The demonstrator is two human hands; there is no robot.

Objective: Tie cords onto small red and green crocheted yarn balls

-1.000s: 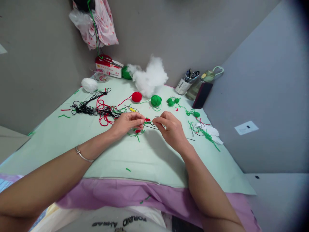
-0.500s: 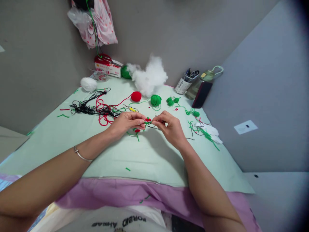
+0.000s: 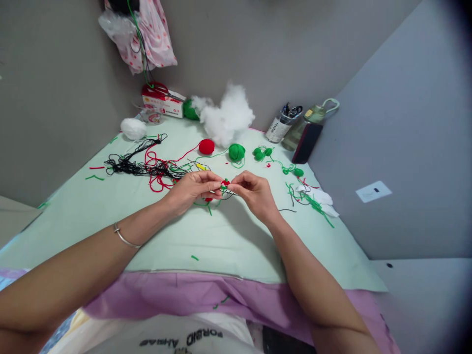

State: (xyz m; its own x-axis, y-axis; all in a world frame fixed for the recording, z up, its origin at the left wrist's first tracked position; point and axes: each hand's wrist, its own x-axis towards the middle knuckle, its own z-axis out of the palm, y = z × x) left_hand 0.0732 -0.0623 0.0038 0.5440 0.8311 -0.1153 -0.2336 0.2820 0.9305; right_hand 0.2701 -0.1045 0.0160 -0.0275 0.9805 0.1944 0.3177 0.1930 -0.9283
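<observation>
Between my two hands is a small red and green crocheted piece. My left hand is closed, pinching its left side between thumb and fingertips. On the opposite side, my right hand is closed too, with thumb and index finger pinched at the piece's edge. Dark strands hang just below the right fingers; whether a needle or hook is among them I cannot tell. Under the left fingertips, a second red piece with green yarn lies on the table, partly hidden.
Behind my hands are tangled black yarn, a red yarn ball, a green yarn ball and white stuffing. Scissors rest on a box. A pen cup, bottle and phone stand right. Green scraps lie nearer.
My right hand has shifted slightly left, bringing its fingertips closer to the left ones. The crocheted piece looks turned a little between them. The whole view has moved slightly.
</observation>
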